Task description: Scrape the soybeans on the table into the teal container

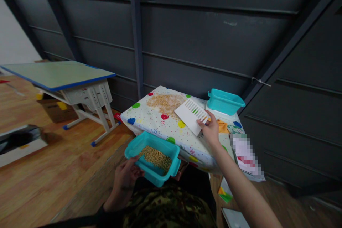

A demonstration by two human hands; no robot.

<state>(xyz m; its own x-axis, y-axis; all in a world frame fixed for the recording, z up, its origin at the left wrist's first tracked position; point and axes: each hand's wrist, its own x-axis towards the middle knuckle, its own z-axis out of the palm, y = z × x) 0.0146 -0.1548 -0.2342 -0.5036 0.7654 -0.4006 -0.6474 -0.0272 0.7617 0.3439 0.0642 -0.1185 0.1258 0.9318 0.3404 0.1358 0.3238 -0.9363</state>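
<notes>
My left hand (125, 177) grips the near left edge of a turquoise plastic tub (149, 171) that is partly filled with small tan beans and is held below the table's front edge. My right hand (210, 130) reaches out over the table and pinches the corner of a white slotted card (190, 116) that lies tilted on the cloth. A loose spread of tan beans (165, 102) lies on the table just left of the card. A second turquoise tub (224, 102) stands at the table's far right.
The small table has a white cloth with coloured dots (149, 117). An orange cloth (222, 127) and papers (244, 156) lie at its right. A blue-edged desk (57, 74) stands to the left on the wooden floor. A dark panelled wall runs behind.
</notes>
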